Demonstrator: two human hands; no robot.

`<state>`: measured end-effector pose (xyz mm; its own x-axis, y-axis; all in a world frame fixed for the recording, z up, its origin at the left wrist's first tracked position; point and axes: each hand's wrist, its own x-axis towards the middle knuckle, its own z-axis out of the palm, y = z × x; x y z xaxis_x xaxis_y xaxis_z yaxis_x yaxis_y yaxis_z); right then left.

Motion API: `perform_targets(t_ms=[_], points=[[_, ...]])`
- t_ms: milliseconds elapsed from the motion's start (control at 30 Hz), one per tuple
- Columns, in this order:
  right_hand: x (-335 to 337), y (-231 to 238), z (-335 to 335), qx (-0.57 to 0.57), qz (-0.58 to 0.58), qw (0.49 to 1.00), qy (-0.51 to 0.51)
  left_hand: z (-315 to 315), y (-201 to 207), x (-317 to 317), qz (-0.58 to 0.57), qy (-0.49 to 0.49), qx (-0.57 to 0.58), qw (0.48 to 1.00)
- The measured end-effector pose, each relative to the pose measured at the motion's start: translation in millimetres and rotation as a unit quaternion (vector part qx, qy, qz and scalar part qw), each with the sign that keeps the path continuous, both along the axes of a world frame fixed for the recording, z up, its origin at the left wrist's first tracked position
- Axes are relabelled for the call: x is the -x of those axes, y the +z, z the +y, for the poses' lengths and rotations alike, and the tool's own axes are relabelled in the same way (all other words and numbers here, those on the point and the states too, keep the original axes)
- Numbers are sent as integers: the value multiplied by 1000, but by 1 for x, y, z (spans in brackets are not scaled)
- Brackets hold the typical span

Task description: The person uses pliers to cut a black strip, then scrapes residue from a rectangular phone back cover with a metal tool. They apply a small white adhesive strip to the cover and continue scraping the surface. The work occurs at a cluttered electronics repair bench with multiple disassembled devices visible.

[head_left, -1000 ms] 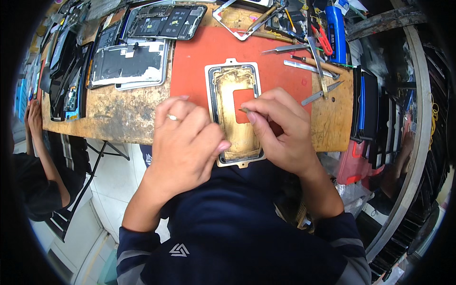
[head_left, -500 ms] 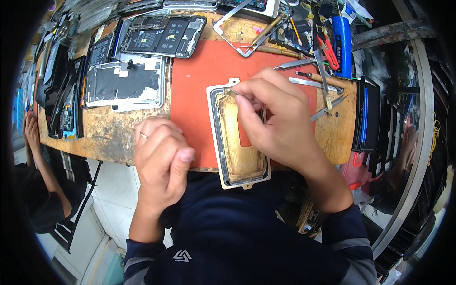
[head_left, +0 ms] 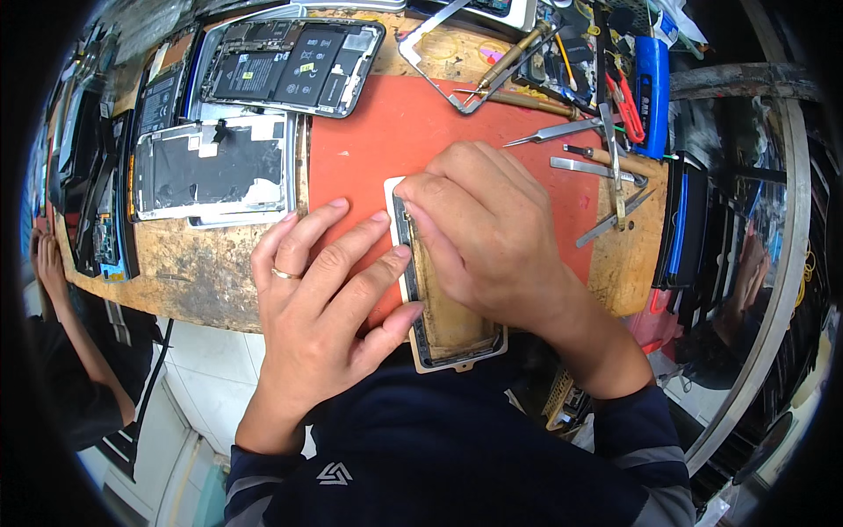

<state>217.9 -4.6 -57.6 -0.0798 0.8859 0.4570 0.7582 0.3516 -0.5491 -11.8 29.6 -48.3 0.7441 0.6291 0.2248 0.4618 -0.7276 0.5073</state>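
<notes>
Red mat (head_left: 369,132) covers the counter (head_left: 193,272); both hands, left (head_left: 320,299) and right (head_left: 487,233), grip a phone frame (head_left: 452,329) between them.

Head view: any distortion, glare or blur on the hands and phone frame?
Head view: strong fisheye, bench edge bows, black vignette at rim; even light, no harsh glare on the red mat; left hand, right hand and phone frame sharp.

A phone frame (head_left: 452,329) is laid on a mat (head_left: 386,132) atop the workbench (head_left: 189,277). Opened phones (head_left: 215,171) are placed to the mat's left; tweezers (head_left: 562,132) are set to its right.
</notes>
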Motion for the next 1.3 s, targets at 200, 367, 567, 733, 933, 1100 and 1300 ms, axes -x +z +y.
perform_targets(t_ms=[200, 367, 567, 733, 933, 1100, 1300], points=[[-4, 7, -3, 13, -10, 999, 35, 0, -1, 1, -7, -5, -3, 1000], [-4, 4, -1, -7, 23, 1000, 8, -1, -2, 1, -16, 4, 0, 1000], [0, 0, 2, -4, -11, 1000, -6, -2, -2, -1, -17, 9, -1, 1000], [-1, 0, 2, -2, -25, 1000, 17, -2, -2, -1, -17, 11, 3, 1000], [-2, 7, 0, 0, -34, 999, 38, -1, -2, -1, -19, 10, -2, 1000], [-4, 4, -3, -4, -29, 998, 49, -2, -1, -1, -12, 8, -9, 1000], [-8, 10, -9, 21, -43, 996, 78, -4, -5, 1, -26, 24, 15, 999]])
